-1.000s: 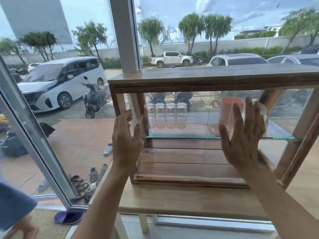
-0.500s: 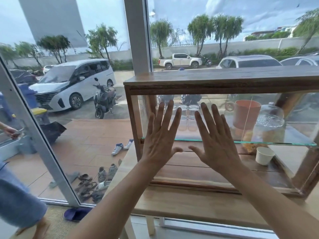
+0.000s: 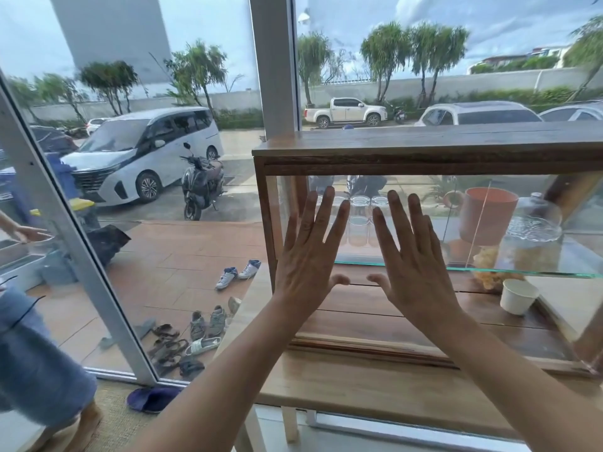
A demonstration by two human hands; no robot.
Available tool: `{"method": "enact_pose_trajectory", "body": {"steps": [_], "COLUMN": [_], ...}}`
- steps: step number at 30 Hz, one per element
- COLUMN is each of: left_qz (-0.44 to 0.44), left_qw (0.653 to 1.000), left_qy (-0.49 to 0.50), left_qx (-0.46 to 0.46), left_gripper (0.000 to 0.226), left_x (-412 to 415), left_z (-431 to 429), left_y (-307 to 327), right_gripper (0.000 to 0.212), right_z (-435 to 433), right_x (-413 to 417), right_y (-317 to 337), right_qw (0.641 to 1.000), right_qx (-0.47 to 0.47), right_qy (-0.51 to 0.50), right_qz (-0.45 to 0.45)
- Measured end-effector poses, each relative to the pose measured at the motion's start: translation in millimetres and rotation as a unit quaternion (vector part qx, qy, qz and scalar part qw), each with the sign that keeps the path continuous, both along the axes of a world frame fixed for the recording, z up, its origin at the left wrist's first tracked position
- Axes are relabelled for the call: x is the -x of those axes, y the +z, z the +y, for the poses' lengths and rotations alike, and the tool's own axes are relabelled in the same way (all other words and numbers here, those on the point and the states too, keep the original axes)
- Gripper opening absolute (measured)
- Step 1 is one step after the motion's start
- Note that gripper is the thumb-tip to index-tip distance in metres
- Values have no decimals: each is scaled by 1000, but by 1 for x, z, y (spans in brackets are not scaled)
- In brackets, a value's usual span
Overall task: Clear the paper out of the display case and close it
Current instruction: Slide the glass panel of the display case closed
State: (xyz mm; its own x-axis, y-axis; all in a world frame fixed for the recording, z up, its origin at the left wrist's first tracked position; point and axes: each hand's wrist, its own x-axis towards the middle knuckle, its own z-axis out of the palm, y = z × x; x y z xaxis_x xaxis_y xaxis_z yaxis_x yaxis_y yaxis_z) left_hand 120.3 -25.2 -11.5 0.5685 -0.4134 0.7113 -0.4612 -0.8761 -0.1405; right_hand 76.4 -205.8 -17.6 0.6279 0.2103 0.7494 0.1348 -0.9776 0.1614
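Observation:
A wooden display case [image 3: 424, 148] with glass panes stands on a light wooden table [image 3: 359, 383]. My left hand [image 3: 310, 256] and my right hand [image 3: 411, 259] lie flat, fingers spread, side by side against the front glass pane near the case's left end. Neither hand holds anything. Inside, several clear glasses [image 3: 360, 220] stand on the glass shelf [image 3: 489, 270] behind my fingers. No loose paper shows inside the case.
Also inside the case: an orange pitcher [image 3: 487, 216], a glass dome over food [image 3: 532, 236], a white paper cup [image 3: 518, 296] on the wooden floor. Big windows behind show parked cars, a scooter and shoes. A person in blue [image 3: 36, 350] stands at the left.
My hands came together and slid left along the front glass. The view shifted, so the case's right side with the cup and dome now shows.

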Motion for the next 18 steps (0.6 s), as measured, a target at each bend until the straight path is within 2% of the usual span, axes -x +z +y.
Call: {"method": "enact_pose_trajectory", "body": {"steps": [8, 12, 14, 16, 18], "left_qz": [18, 11, -2, 3, 50], "left_qw": [1000, 999, 996, 987, 982], "left_qy": [-16, -24, -65, -116, -148], "left_qx": [5, 24, 58, 110, 105], "left_gripper": [141, 131, 113, 83, 54], "left_x": [-2, 3, 11, 26, 61], "left_z": [17, 19, 23, 33, 51], "left_y": [-1, -3, -5, -22, -65], "right_gripper": [119, 113, 104, 91, 79], "right_z": [17, 17, 14, 12, -7], "right_x": [-6, 1, 11, 26, 46], "right_y": [-1, 3, 12, 26, 49], "right_qw": [1000, 999, 996, 983, 958], "right_qx": [5, -21, -55, -105, -161], "right_qy": [1, 29, 75, 152, 236], "right_qz": [16, 19, 17, -10, -18]}}
